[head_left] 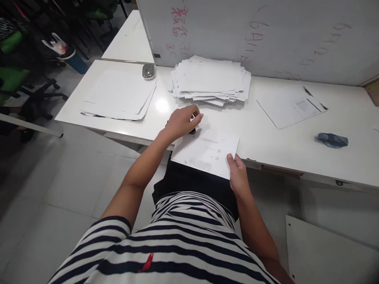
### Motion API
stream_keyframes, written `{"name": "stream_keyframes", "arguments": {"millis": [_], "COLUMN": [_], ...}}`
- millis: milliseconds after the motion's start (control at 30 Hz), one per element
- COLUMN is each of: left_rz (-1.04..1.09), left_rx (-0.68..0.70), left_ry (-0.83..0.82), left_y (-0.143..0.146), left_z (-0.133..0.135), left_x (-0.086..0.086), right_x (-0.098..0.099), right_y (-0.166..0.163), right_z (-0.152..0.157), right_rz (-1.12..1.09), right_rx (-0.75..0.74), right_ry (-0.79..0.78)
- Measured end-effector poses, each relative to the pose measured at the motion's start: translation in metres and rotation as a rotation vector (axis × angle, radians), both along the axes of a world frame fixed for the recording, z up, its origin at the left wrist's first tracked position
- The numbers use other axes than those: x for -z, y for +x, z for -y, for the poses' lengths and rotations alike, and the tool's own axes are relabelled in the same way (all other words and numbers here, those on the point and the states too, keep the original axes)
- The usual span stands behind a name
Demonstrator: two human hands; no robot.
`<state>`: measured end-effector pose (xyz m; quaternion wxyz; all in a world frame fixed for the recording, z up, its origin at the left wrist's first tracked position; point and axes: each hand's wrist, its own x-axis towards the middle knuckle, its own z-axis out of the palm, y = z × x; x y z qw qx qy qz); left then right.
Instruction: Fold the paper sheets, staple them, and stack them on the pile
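Note:
A printed white sheet [208, 153] lies at the near edge of the white table [272, 142], partly hanging over it. My right hand [238, 172] pinches its near right corner. My left hand [182, 121] is curled at the sheet's far left corner, closed around a small dark object [192, 131] that presses on the table; most of it is hidden under the fingers. Behind the sheet, a thick loose stack of white papers [211, 80] sits against the whiteboard.
A thinner pile of sheets [118, 96] lies at the left with a small grey device [148, 71] behind it. A single printed sheet [289, 107] and a dark blue object [332, 139] lie to the right. A whiteboard [278, 32] with red writing backs the table. Office chairs stand at far left.

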<state>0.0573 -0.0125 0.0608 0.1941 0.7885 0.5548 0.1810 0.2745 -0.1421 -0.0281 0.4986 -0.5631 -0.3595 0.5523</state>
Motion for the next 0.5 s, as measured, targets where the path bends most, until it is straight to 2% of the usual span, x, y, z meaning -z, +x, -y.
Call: {"name": "stream_keyframes", "arguments": {"millis": [100, 200, 300, 400, 500], "left_rz": [-0.145, -0.253, -0.255, -0.095, 0.247], "left_rx": [0.012, 0.025, 0.069, 0.056, -0.08], "left_ry": [-0.046, -0.05, -0.006, 0.05, 0.24], "left_y": [0.019, 0.029, 0.029, 0.025, 0.015], "left_z": [-0.014, -0.022, -0.022, -0.018, -0.011], "left_x": [0.014, 0.033, 0.038, 0.031, 0.023], "right_x": [0.005, 0.01, 0.011, 0.01, 0.01], "right_y": [0.0, -0.005, -0.012, -0.017, -0.018], "right_z": [-0.002, -0.006, -0.007, -0.004, -0.001], "right_rz": [0.004, 0.098, 0.206, 0.306, 0.352], "right_rx": [0.023, 0.075, 0.12, 0.115, 0.103], "right_ry": [-0.001, 0.04, 0.057, 0.044, 0.032]}}
